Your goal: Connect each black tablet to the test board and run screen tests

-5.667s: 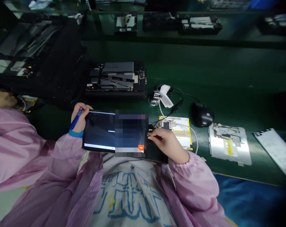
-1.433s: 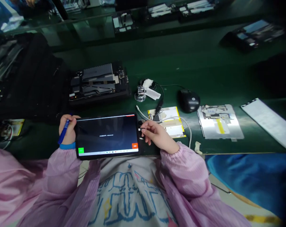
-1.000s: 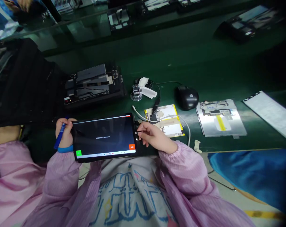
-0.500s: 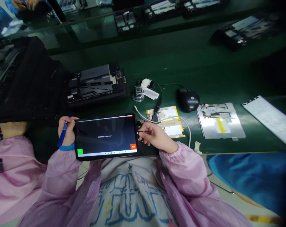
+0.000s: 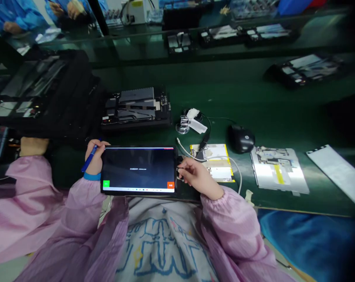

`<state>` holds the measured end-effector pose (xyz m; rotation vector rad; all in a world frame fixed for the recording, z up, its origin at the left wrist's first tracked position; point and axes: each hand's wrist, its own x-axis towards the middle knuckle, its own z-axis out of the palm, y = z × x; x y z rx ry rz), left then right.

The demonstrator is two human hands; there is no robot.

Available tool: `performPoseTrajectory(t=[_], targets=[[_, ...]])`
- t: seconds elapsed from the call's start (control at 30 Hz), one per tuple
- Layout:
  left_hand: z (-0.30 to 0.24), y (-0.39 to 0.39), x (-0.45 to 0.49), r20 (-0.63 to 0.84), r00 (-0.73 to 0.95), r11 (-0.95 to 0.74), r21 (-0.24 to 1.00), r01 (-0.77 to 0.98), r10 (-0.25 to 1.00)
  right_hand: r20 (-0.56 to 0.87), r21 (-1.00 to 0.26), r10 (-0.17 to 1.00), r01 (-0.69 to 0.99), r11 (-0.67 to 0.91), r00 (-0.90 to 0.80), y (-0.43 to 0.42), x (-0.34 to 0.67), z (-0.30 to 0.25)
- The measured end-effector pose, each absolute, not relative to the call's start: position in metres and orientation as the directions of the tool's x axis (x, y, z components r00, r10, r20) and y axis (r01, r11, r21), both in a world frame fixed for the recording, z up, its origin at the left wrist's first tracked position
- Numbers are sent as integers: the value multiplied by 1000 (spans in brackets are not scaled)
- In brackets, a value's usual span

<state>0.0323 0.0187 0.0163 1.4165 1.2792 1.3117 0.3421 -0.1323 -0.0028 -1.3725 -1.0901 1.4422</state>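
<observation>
A black tablet [image 5: 137, 169] with a lit dark screen, a green button at lower left and an orange one at lower right, lies at the table's near edge. My left hand [image 5: 94, 158] grips its left edge and also holds a blue pen [image 5: 90, 158]. My right hand [image 5: 193, 175] pinches a small plug [image 5: 179, 170] against the tablet's right edge. A white cable [image 5: 212, 156] runs away from that side over a yellow-edged flat part [image 5: 217, 167].
On the green table [image 5: 253, 105] lie an opened black device [image 5: 136, 107], a black mouse [image 5: 242, 138], a silver back plate [image 5: 278, 169] and a white strip [image 5: 338, 172]. A neighbouring person's pink sleeve [image 5: 18, 196] and hand sit at left. Black trays fill the far left.
The view has shifted a little. My right hand stays pinched at the tablet's right edge and my left hand keeps the pen and the tablet. The screen shows the same text.
</observation>
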Motion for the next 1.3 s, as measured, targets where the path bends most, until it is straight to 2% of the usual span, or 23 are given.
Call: performPoseTrajectory(t=[0.1,0.17,0.27,0.4,0.77,0.87,0.97,1.07,1.13,1.2,1.23,1.3], targets=[[19,17,32,146,-75,-138,986,97,986,-200,-975,979,103,-196,-27,-136,341,-3],[19,16,32,129,-72,-124,989,76,989,-112,-964,994,243,-109,1,-137,342,-1],[16,16,29,121,-58,-117,991,64,991,39,-884,999,465,42,-16,-138,344,5],[10,17,23,118,-23,-116,990,82,993,118,-764,988,628,152,-95,-139,346,11],[9,13,22,144,57,-149,983,102,988,218,-458,929,809,368,-299,-133,344,14],[9,12,22,151,56,-157,981,114,987,207,-430,928,823,372,-311,-131,340,16],[8,11,22,143,74,-151,981,118,987,205,-478,936,805,351,-287,-129,341,17],[7,11,21,146,81,-154,982,109,986,208,-620,972,753,220,-113,-126,356,20],[6,12,22,150,70,-157,982,108,986,208,-755,964,653,51,165,-123,372,26],[6,12,22,145,55,-150,983,102,988,189,-888,866,458,-51,463,-119,389,35],[6,12,22,137,51,-141,986,92,989,177,-937,804,348,-40,568,-117,396,40],[7,12,22,122,48,-125,990,66,991,161,-983,728,176,56,666,-112,403,47]])
